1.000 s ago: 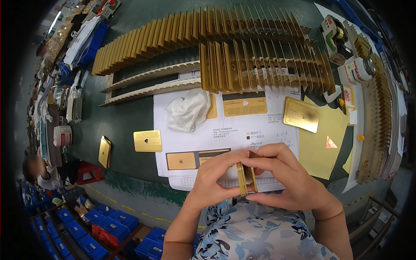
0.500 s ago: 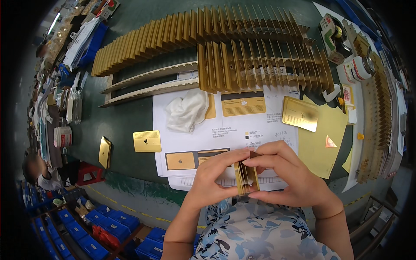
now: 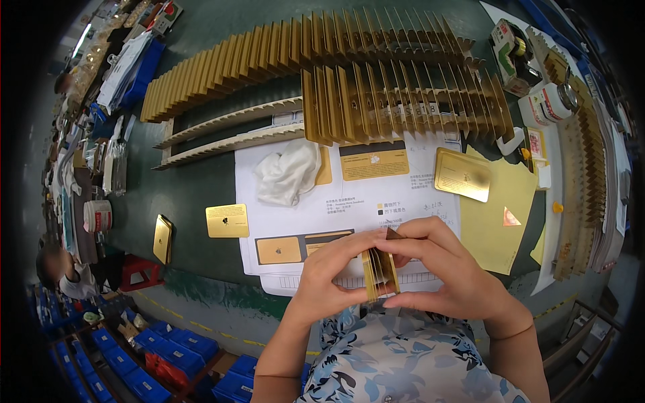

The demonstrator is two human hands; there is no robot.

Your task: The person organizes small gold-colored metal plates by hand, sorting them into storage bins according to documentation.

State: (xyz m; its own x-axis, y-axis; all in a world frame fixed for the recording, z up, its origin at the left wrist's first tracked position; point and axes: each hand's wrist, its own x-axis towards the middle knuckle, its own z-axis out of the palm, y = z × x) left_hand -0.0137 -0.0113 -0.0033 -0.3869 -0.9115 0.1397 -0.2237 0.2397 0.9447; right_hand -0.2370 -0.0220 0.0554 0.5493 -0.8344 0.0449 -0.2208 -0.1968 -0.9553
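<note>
Between my two hands, close to my body, a small stack of thin gold metal cards stands on edge, slightly fanned. My left hand is closed on its left side, thumb below and fingers above. On the other side, my right hand grips the stack's outer card, which tilts a little away from the others. Beyond my hands, printed sheets lie on the green table. A crumpled white cloth rests on them, partly covering a gold card. Another gold card lies left of the sheets.
Slotted racks hold rows of upright gold cards at the back. A gold stack rests by a yellow sheet; another stack is far left. A white jar stands right. Blue bins are lower left.
The gap between the outer card and the others in my hands has shifted slightly as my right fingers move. The view has moved a little; the things on the table stay put.
</note>
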